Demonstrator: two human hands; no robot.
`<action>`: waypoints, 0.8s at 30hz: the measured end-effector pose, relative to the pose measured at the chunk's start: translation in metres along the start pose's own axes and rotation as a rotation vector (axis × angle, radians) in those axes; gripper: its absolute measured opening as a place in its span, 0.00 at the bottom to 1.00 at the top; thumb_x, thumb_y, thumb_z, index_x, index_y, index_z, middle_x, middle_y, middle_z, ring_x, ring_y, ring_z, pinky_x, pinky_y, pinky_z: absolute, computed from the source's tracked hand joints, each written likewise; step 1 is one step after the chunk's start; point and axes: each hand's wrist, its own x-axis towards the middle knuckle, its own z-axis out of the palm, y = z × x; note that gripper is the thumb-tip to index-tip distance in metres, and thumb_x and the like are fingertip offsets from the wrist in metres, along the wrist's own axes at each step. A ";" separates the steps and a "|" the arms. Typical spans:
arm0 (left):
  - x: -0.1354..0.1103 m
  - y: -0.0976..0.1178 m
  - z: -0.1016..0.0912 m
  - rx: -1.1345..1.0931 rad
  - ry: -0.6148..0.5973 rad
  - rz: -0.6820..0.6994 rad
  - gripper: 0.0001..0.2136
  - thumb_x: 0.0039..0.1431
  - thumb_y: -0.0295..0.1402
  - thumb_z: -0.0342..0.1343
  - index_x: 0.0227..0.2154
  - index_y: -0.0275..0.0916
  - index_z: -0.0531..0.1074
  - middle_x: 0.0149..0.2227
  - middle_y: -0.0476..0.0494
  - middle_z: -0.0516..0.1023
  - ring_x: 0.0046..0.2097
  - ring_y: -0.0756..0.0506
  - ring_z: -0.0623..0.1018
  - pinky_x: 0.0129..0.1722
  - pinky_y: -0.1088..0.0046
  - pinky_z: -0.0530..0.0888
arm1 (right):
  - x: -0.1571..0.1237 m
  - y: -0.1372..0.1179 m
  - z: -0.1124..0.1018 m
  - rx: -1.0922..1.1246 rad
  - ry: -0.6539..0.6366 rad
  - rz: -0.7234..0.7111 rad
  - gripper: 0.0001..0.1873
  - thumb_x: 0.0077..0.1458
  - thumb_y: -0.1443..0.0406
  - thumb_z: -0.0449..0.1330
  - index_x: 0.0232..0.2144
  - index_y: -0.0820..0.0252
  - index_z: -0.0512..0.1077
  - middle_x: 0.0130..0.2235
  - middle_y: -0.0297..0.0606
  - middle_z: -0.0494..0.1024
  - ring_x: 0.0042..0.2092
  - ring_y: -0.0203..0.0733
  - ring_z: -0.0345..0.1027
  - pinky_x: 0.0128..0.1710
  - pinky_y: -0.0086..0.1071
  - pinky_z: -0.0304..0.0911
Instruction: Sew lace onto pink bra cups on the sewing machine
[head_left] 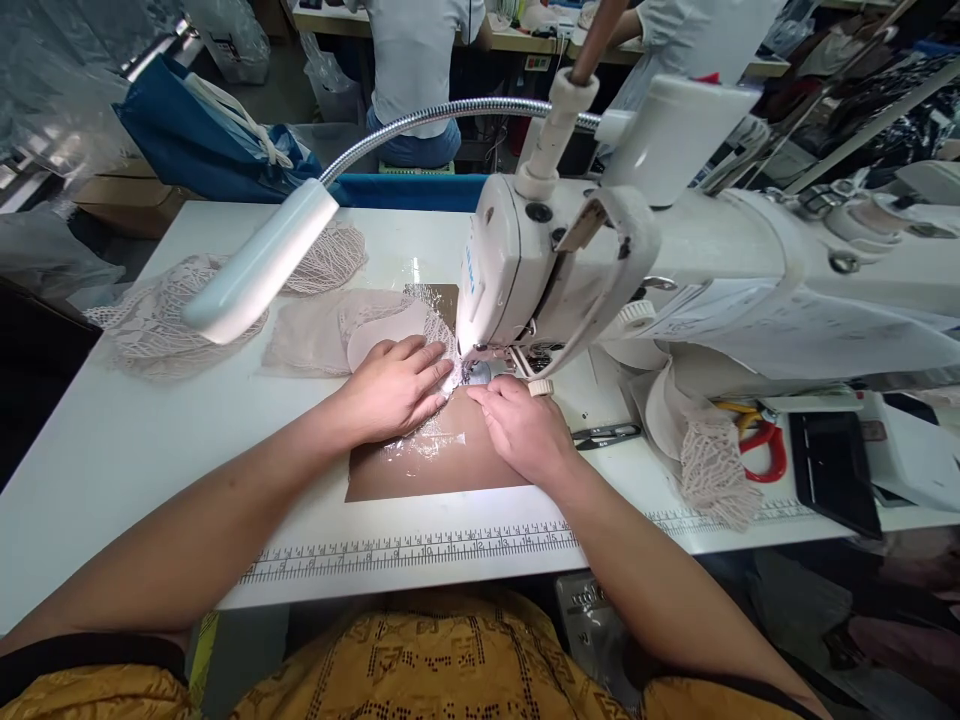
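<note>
My left hand (397, 388) lies flat on a pale bra cup with lace edging (390, 330), its fingers slightly apart and pointing at the needle area. My right hand (521, 422) rests just right of the needle, fingers curled together, with thumb and forefinger at the fabric's edge. What they pinch, if anything, is hidden. Ahead of both hands stands the white sewing machine (495, 270), its presser foot and needle lit but partly covered. Beneath the hands is a brown sheet (435, 470) with shiny clear tape on it.
Lace pieces (172, 310) lie on the left of the white table (112, 450). At right are thread snips (607, 436), cups with lace (712, 455), red-handled scissors (766, 452) and a black phone-like device (834, 470). A lamp (262, 260) arches overhead. A printed ruler (420, 550) runs along the front edge.
</note>
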 end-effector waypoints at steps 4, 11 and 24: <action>-0.007 0.009 -0.021 0.033 -0.131 -0.075 0.21 0.65 0.46 0.48 0.51 0.35 0.71 0.48 0.33 0.74 0.45 0.36 0.72 0.38 0.62 0.71 | -0.002 0.002 -0.002 -0.017 0.018 0.009 0.19 0.57 0.71 0.52 0.47 0.55 0.76 0.37 0.38 0.78 0.33 0.42 0.66 0.33 0.34 0.57; -0.008 0.022 -0.024 -0.074 -0.162 -0.030 0.15 0.68 0.37 0.46 0.40 0.34 0.75 0.40 0.37 0.75 0.38 0.42 0.75 0.35 0.67 0.72 | -0.005 0.005 -0.006 -0.054 -0.043 0.101 0.18 0.58 0.69 0.52 0.47 0.56 0.77 0.36 0.41 0.78 0.32 0.43 0.67 0.32 0.34 0.58; -0.011 0.031 0.000 -0.079 0.006 0.077 0.16 0.68 0.35 0.45 0.52 0.36 0.72 0.56 0.35 0.71 0.47 0.38 0.71 0.44 0.60 0.71 | -0.009 0.001 -0.006 0.162 0.018 -0.058 0.15 0.59 0.70 0.53 0.44 0.58 0.77 0.38 0.39 0.80 0.40 0.42 0.71 0.40 0.32 0.63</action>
